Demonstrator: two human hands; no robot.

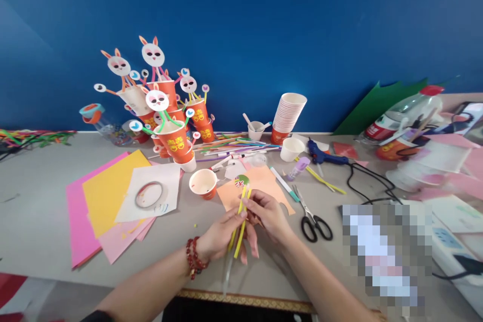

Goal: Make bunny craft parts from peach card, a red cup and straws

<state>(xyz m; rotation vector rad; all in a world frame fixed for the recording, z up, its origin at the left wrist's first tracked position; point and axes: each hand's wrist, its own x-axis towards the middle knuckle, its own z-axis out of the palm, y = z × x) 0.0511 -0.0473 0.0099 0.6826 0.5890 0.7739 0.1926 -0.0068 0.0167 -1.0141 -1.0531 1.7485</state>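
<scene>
My left hand (221, 235), with a red bead bracelet on its wrist, pinches two yellow straws (241, 219) near their middle. My right hand (268, 214) grips the same straws from the right side. The straws end at the top in a small round green and white paper face (241, 181). Both hands hover over an orange paper sheet (260, 183) near the table's front edge. An open red paper cup (204, 183) stands just left of the straws.
Finished rabbit-face cup figures (169, 126) stand at the back left, with a stack of paper cups (289, 115) beside loose straws. Pink, yellow and white sheets with a tape roll (149, 194) lie left. Black scissors (313, 219), a blue glue gun (324, 156) and a plastic bottle (403, 113) lie right.
</scene>
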